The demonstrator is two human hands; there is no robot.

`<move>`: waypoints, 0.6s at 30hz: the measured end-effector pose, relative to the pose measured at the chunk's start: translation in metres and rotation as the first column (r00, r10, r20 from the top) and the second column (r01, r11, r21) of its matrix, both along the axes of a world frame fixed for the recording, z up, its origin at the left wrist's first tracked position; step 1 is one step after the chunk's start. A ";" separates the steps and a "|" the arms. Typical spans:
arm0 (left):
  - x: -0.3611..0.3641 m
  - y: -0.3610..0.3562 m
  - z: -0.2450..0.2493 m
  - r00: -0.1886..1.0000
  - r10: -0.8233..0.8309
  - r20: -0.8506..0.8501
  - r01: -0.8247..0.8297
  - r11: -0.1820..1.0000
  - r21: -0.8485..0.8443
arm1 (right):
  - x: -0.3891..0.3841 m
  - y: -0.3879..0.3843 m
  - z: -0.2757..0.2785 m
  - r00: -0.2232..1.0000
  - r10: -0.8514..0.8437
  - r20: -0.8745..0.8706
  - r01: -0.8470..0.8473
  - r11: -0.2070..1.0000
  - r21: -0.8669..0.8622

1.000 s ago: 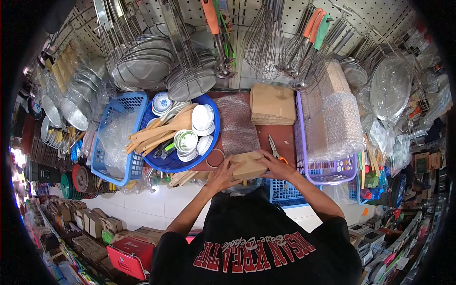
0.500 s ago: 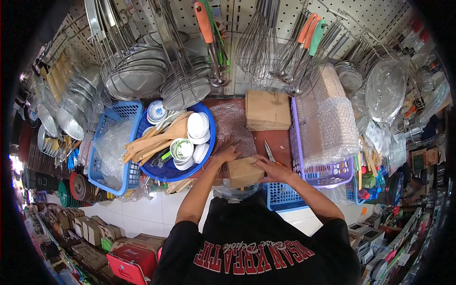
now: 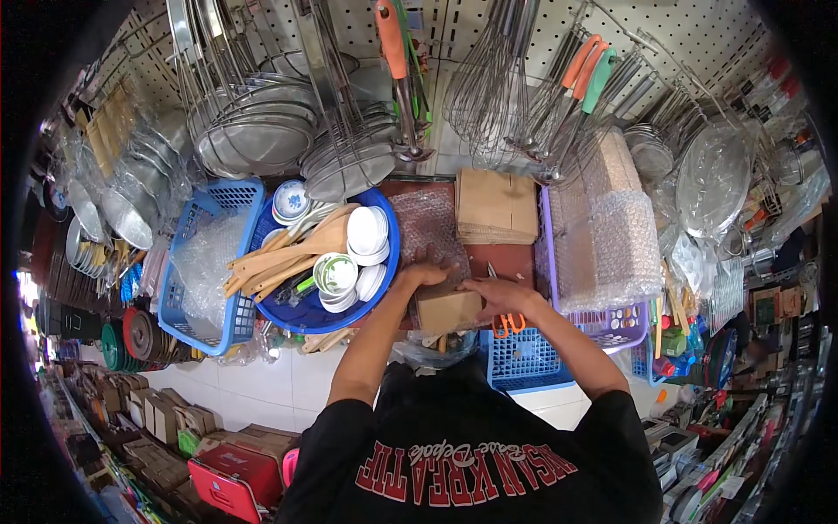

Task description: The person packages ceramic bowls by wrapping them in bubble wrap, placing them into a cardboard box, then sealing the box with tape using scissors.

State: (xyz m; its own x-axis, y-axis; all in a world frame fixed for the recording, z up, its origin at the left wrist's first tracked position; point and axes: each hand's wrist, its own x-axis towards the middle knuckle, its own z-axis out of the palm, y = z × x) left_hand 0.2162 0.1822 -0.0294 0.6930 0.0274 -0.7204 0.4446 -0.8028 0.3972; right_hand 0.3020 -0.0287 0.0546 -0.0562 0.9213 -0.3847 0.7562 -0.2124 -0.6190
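A small brown cardboard box (image 3: 447, 311) sits at the near edge of the red-brown counter (image 3: 515, 258). My right hand (image 3: 497, 297) grips its right side. The hand lies over a pair of scissors (image 3: 504, 326) whose orange handles stick out below it. My left hand (image 3: 422, 276) is just behind the box, its fingers curled on the near edge of a bubble wrap sheet (image 3: 428, 225) that lies flat on the counter.
A blue round basin (image 3: 384, 271) with wooden spoons and white bowls stands to the left, beside a blue basket (image 3: 229, 199). Folded brown cardboard (image 3: 496, 205) lies at the back. A purple basket (image 3: 611, 323) of bubble wrap is on the right. Whisks and strainers hang above.
My left hand left the box's left side and moved up to the bubble wrap sheet behind it. My right hand stayed on the box and now covers the scissors.
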 end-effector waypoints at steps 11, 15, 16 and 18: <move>-0.004 0.007 0.010 0.992 0.072 0.107 -0.054 0.985 -0.162 | 0.032 0.049 -0.013 0.991 0.136 -0.006 -0.130 0.938 -0.321; -0.005 0.001 0.034 0.899 0.288 0.329 -0.235 0.953 -0.192 | 0.037 0.051 -0.035 0.978 0.174 0.114 -0.136 0.949 -0.283; -0.012 -0.011 0.044 0.871 0.246 0.426 -0.228 0.969 -0.093 | 0.040 0.055 -0.041 0.978 0.196 0.078 -0.155 0.919 -0.362; -0.029 -0.038 0.069 0.798 0.128 0.588 -0.231 0.967 0.104 | 0.042 0.060 -0.038 0.975 0.215 0.059 -0.162 0.863 -0.478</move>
